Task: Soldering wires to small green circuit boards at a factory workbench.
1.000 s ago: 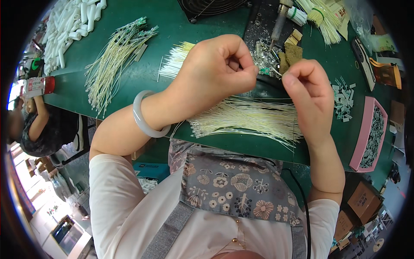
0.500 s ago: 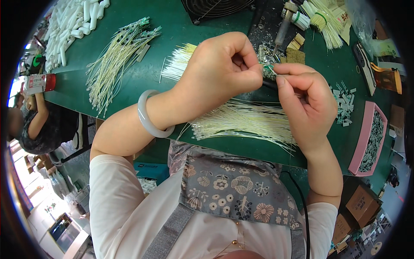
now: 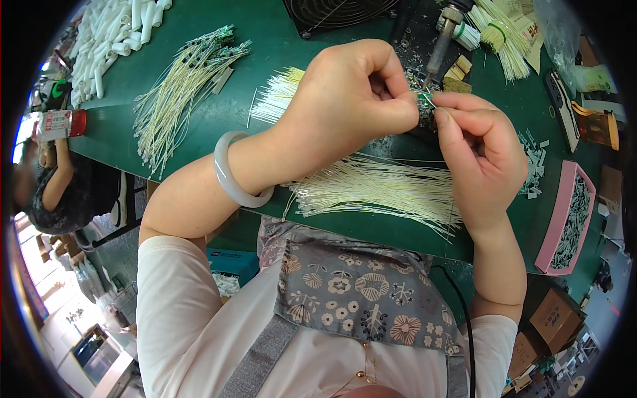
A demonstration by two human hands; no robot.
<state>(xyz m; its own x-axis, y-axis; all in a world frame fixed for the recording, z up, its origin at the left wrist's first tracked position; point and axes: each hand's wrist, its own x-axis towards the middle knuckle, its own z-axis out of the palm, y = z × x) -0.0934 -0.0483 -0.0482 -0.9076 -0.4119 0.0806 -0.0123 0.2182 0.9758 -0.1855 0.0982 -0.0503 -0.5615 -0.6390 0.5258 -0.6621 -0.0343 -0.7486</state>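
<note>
My left hand (image 3: 361, 86) is closed in a pinch at a small green circuit board (image 3: 423, 96). Across the gap from it, my right hand (image 3: 481, 142) pinches what looks like a thin white wire (image 3: 430, 101) meeting the board. A soldering iron (image 3: 440, 48) points downward, its tip just above the board. Below my hands lies a wide bundle of pale yellow and white wires (image 3: 378, 189). Another bundle of wires (image 3: 282, 93) is partly hidden behind my left hand. My fingers cover most of the board.
Wired green boards (image 3: 189, 93) lie in a heap at left, near white tubes (image 3: 119, 40). A black fan (image 3: 338, 10) stands at the back. At right are loose small pieces (image 3: 533, 162), a pink tray (image 3: 545, 249) of small parts and a phone (image 3: 563, 109). Another person (image 3: 63, 192) sits at far left.
Both hands have shifted slightly right and away from me, bringing the small green board nearer the soldering iron's tip. Both pinches stay closed.
</note>
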